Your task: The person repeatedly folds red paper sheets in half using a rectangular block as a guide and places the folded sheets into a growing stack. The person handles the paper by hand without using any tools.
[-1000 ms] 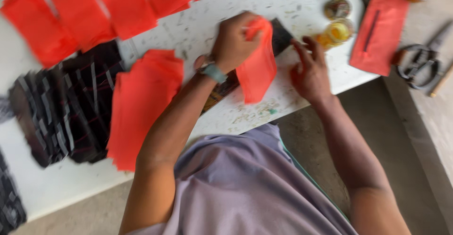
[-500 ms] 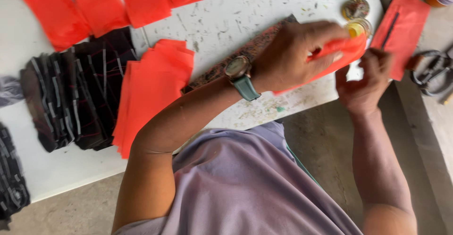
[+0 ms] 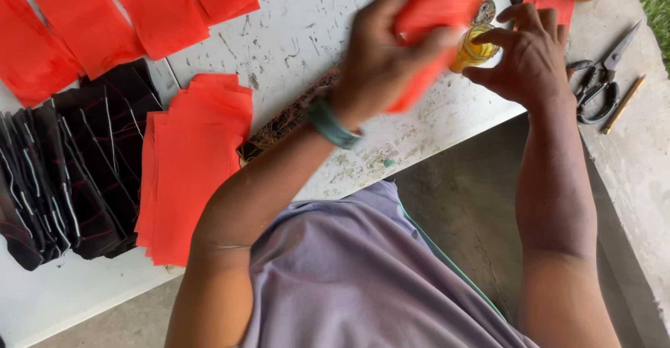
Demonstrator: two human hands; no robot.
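- Nearest the camera, at the bottom of the frame, is the person's pale purple shirt (image 3: pixel 349 278), with both bare forearms rising from it toward the white table (image 3: pixel 293 41).
- At the lower left, a stack of orange-red sheets (image 3: pixel 188 173) lies on the table, and just left of it a bundle of dark striped cloth (image 3: pixel 63 180) overlaps the stack's edge.
- A dark brown strip (image 3: pixel 279 121) lies flat on the table beneath the left forearm, partly hidden by it.
- The left hand (image 3: pixel 387 48), with a teal band (image 3: pixel 331 121) on its wrist, is in the upper middle of the frame, its fingers and thumb closed around an orange-red piece (image 3: pixel 436 20) held lifted above the table; the piece is blurred.
- The right hand (image 3: pixel 530 58) is just to the right of it, close by but not touching, with fingertips resting on a small jar of yellow liquid (image 3: pixel 473 49) at the table's right edge; whether the fingers actually grip the jar cannot be told.
- To the far right, scissors (image 3: pixel 597 83) and a thin stick (image 3: pixel 623 104) lie on the concrete ledge (image 3: pixel 635 173).
- Farthest away, along the top edge, more orange-red sheets (image 3: pixel 139 13) are laid out in a row across the table.
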